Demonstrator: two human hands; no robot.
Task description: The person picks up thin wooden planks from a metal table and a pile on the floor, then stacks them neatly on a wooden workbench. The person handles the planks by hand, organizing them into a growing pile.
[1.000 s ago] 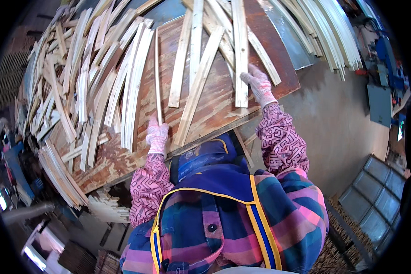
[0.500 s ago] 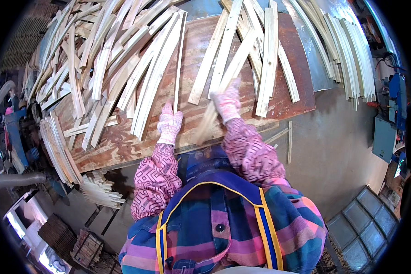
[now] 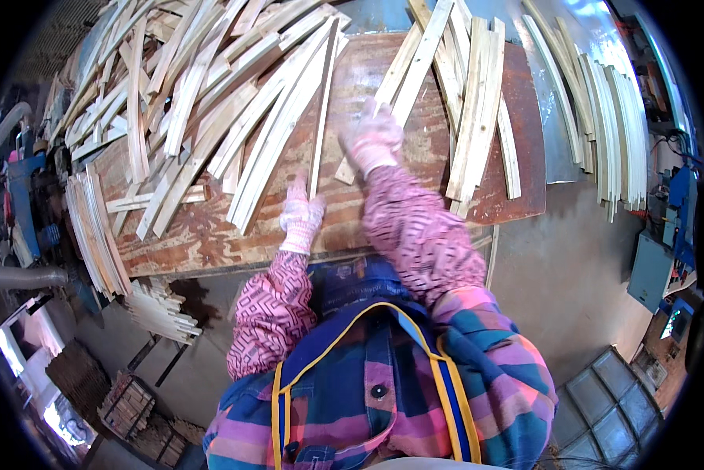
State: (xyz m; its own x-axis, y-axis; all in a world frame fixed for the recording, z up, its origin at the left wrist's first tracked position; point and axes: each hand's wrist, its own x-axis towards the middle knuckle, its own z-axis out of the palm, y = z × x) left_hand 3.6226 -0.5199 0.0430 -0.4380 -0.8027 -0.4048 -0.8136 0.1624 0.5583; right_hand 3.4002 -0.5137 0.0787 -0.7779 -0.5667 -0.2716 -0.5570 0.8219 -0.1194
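A brown wooden workbench [image 3: 211, 235] is covered with many pale curved wooden strips. My left hand [image 3: 301, 211], in a pink-white glove, grips the near end of one thin strip [image 3: 322, 110] that runs away from me across the bench. My right hand [image 3: 371, 137], also gloved, rests on a wider pale slat [image 3: 403, 74] lying diagonally beside the thin strip; its fingers are blurred and lie over the slat's near part.
Several more slats [image 3: 477, 102] lie to the right on the bench. A stack of curved strips [image 3: 602, 117] sits on a grey surface at far right. Bundles of strips [image 3: 93, 227] hang off the bench's left edge. Blue machinery [image 3: 665, 251] stands right.
My view has shifted closer to the bench. My right hand moved left from the far right slats onto the diagonal slat near the thin strip. My left hand still holds the thin strip.
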